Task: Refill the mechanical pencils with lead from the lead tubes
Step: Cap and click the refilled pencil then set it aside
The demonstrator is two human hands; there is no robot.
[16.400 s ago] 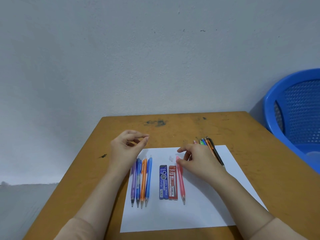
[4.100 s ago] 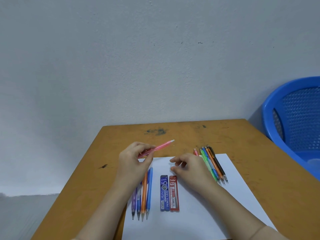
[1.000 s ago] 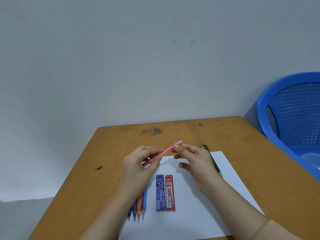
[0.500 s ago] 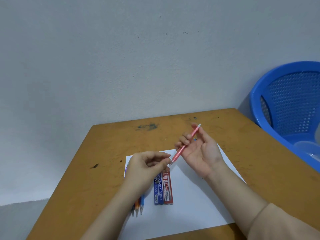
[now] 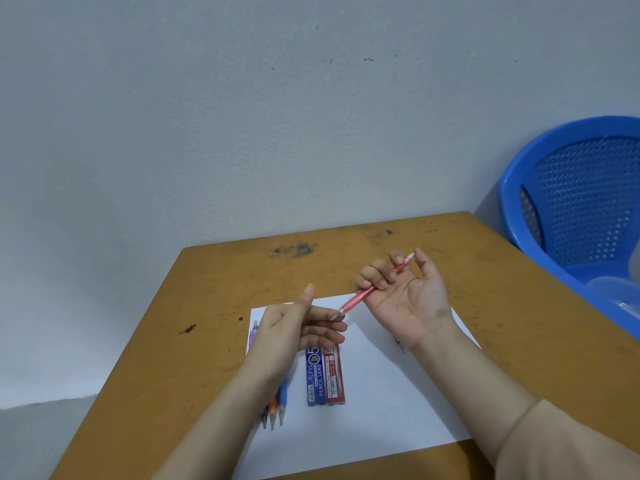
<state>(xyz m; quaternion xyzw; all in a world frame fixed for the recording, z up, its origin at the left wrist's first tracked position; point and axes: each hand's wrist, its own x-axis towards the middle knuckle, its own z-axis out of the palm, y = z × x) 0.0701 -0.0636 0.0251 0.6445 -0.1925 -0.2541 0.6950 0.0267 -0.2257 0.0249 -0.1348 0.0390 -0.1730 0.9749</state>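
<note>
Right hand (image 5: 405,303) is turned palm up above the far edge of the paper (image 5: 381,410), its fingers curled round the upper half of the pink pencil (image 5: 360,299), with the thumb standing free beside the white cap end. The pencil slopes down and to the left, and its metal tip comes right up to the fingertips of the left hand (image 5: 291,330); whether they touch is hard to tell. That left hand holds nothing, with its fingers stretched out flat and its thumb raised.

The blue lead tube (image 5: 316,375) and the red lead tube (image 5: 334,375) lie side by side and touching on the paper, just below the left hand. A row of other pencils (image 5: 282,400) lies partly hidden under the left wrist. All of it rests on the worn wooden surface (image 5: 214,306).

The pencil looks like light, stiff plastic with a smooth, slightly slippery barrel, so it is probably best held mid-barrel or at the grip section near the tip, keeping pressure off the thin nose. The tubes are light and rigid and are likely easiest to pinch across their flat sides. The leads inside would snap easily, so they should be tipped out gently rather than squeezed.
</note>
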